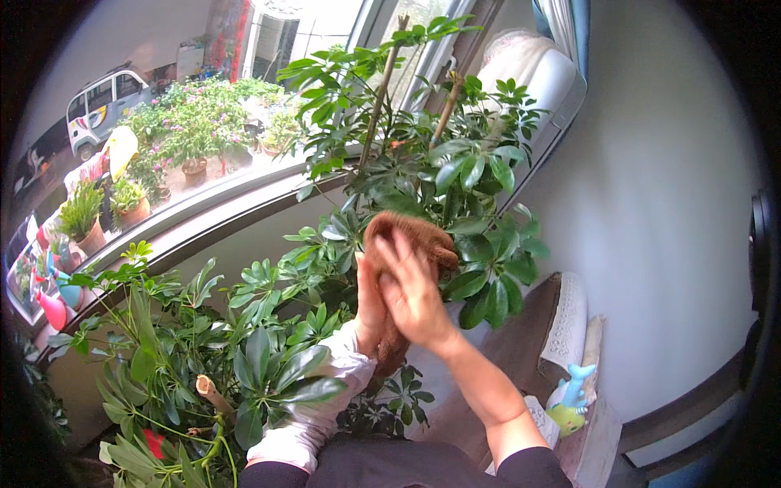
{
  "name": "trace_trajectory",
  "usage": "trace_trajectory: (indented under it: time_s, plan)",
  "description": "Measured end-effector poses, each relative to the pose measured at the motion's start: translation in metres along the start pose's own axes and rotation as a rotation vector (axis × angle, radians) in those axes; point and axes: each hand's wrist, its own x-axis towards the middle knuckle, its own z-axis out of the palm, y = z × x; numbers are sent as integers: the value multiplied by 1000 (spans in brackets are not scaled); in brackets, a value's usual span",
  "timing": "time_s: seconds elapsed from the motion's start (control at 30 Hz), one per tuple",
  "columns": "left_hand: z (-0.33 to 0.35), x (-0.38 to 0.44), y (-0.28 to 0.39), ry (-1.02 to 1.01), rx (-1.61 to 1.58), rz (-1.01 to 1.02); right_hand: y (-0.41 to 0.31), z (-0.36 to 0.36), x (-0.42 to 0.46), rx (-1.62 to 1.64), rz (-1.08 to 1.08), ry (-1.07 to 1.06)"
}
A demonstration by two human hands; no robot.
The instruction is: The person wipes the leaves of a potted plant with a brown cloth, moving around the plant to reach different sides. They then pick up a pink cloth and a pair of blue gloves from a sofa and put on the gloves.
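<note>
Both of my hands come together on a brown cloth [436, 241] in front of a leafy umbrella plant [470, 165]. My left hand [369, 302], with a white sleeve covering the forearm, is partly hidden behind the right one and lies against the cloth. Slightly blurred, my right hand [412, 293] presses the cloth with its fingers pointing up. Part of the cloth hangs below the palms. Green leaves surround the hands on both sides, and a cut stem [210, 390] stands among the foliage at lower left.
A window sill [244, 226] runs along the left, with spray bottles [52, 310] at its far end. Behind the plant stands a white appliance [531, 85] by a curtain. A sofa [518, 341] with a plush toy [567, 415] is at lower right.
</note>
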Motion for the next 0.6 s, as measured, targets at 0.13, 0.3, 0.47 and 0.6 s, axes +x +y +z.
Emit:
trace_trajectory:
  time_s: [0.13,0.3,0.47,0.6]
  plan:
    - [-50,3,3,-213,238,-154,23,-4,26,5,77,139]
    - [-39,10,1,-226,47,26,4,8,-11,35,6,-5]
    - [-36,-2,0,-323,76,-192,34,-10,12,60,143,210]
    - [-42,8,8,-459,-236,-270,45,-15,-7,1100,188,212]
